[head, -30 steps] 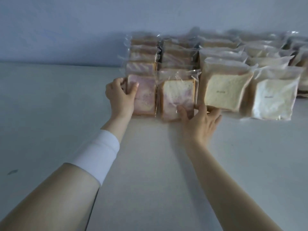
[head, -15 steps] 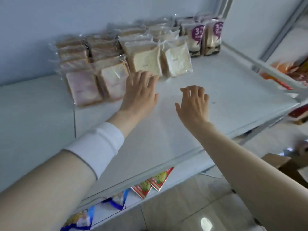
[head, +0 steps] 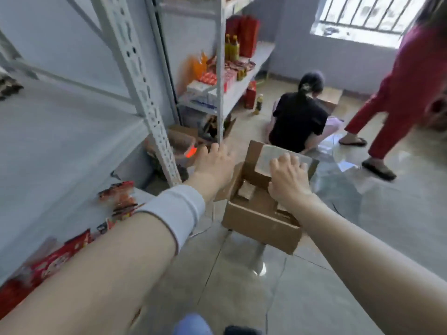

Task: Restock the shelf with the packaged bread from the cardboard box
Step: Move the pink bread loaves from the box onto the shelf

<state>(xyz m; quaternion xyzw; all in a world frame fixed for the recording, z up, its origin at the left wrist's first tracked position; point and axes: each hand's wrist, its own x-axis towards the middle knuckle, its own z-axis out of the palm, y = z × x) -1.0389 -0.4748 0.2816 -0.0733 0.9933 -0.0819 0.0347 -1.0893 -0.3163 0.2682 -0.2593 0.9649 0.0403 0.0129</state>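
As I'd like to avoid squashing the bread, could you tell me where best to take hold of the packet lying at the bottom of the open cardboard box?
Probably by its side edges, from straight above: the bread packet lies flat, deep between the cardboard box walls, so only the top is open. The right hand hovers nearest.

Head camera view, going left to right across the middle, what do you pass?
Shelf → white shelf post → left hand → cardboard box → right hand → person in red trousers.

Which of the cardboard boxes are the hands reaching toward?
The open cardboard box nearest the camera, below both hands; the others sit farther off, under the shelving and beside the crouching person.
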